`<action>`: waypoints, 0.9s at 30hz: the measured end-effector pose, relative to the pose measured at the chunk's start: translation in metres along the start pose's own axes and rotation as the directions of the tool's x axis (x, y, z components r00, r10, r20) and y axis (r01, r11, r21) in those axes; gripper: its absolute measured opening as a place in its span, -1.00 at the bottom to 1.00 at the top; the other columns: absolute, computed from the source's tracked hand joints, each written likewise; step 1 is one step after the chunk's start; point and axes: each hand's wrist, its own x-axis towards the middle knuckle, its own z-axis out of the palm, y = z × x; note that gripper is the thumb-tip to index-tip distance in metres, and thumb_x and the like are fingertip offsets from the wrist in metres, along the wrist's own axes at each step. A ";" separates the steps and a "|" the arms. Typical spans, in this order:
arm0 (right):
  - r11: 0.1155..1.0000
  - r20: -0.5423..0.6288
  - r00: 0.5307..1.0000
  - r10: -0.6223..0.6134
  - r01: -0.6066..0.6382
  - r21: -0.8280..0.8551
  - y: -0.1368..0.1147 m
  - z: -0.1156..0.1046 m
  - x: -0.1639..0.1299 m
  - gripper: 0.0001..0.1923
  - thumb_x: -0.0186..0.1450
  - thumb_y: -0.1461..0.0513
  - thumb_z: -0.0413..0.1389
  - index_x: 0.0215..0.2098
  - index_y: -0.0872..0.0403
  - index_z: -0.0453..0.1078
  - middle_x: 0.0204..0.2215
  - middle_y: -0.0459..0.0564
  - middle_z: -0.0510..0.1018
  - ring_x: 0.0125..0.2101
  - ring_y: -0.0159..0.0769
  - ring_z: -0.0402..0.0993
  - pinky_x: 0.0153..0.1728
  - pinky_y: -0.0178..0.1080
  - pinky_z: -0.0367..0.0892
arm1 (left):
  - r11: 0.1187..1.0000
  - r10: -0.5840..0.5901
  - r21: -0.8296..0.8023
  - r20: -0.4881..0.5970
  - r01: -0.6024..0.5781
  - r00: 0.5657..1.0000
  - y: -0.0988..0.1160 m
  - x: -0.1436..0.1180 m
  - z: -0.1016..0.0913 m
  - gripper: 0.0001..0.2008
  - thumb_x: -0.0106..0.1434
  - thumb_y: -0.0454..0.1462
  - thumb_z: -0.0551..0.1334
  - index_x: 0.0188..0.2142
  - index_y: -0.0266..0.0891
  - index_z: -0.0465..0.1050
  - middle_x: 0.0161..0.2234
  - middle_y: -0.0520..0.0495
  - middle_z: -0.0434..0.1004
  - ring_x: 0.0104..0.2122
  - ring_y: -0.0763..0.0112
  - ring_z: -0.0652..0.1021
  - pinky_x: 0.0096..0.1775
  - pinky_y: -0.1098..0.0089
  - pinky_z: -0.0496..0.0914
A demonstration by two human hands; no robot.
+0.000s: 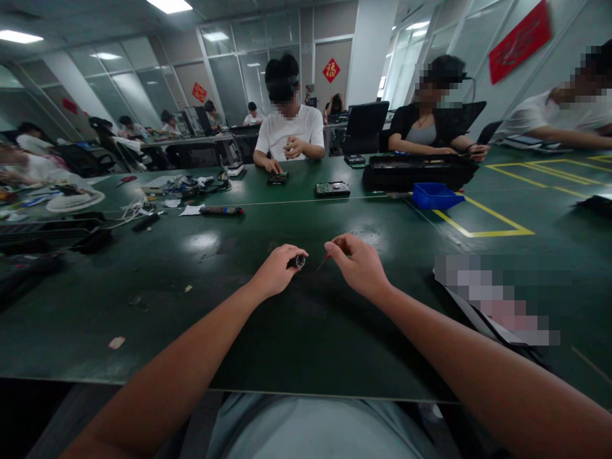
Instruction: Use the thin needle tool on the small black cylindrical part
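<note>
Green table (143,299), near edge: left hand (275,271) pinches small, light, rigid black cylinder (297,261) by its sides; right hand (358,262) grips slim red-tipped screwdriver (325,258).

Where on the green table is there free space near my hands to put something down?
Bare mat lies between the left hand and the scraps of paper at the near left, and ahead of both hands up to the hard drive. The far left is crowded with cables; a blurred item sits beside the right hand.
</note>
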 end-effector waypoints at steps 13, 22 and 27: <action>0.972 -0.085 0.996 -0.025 0.044 0.233 0.003 0.003 -0.003 -0.77 0.39 0.10 0.05 -0.08 0.03 0.40 -0.28 0.04 0.65 -0.24 -0.17 0.62 -0.18 -0.09 0.45 | 0.999 -0.012 -0.054 -0.113 0.006 0.993 -0.001 0.000 -0.002 -0.61 0.25 -0.36 0.31 0.08 -0.13 0.47 0.05 -0.09 0.53 0.07 0.18 0.49 0.17 0.12 0.29; 0.977 -0.065 0.997 -0.044 0.056 0.205 0.002 0.002 -0.002 -0.78 0.38 0.10 0.05 -0.13 0.03 0.42 -0.31 0.02 0.65 -0.30 -0.21 0.58 -0.26 -0.16 0.40 | 0.998 0.012 -0.054 -0.101 -0.017 0.995 -0.003 -0.001 -0.001 -0.60 0.24 -0.35 0.32 0.08 -0.12 0.48 0.04 -0.10 0.54 0.05 0.18 0.50 0.14 0.12 0.31; 1.000 -0.112 0.994 -0.013 0.013 -0.006 -0.002 -0.003 -0.002 -0.62 0.32 -0.05 0.13 -0.50 0.01 0.37 -0.62 -0.12 0.46 -0.58 -0.34 0.35 -0.50 -0.26 0.20 | 0.999 0.019 -0.045 -0.113 -0.024 0.993 -0.004 -0.002 -0.002 -0.59 0.26 -0.32 0.32 0.10 -0.11 0.47 0.04 -0.10 0.54 0.05 0.19 0.50 0.13 0.12 0.31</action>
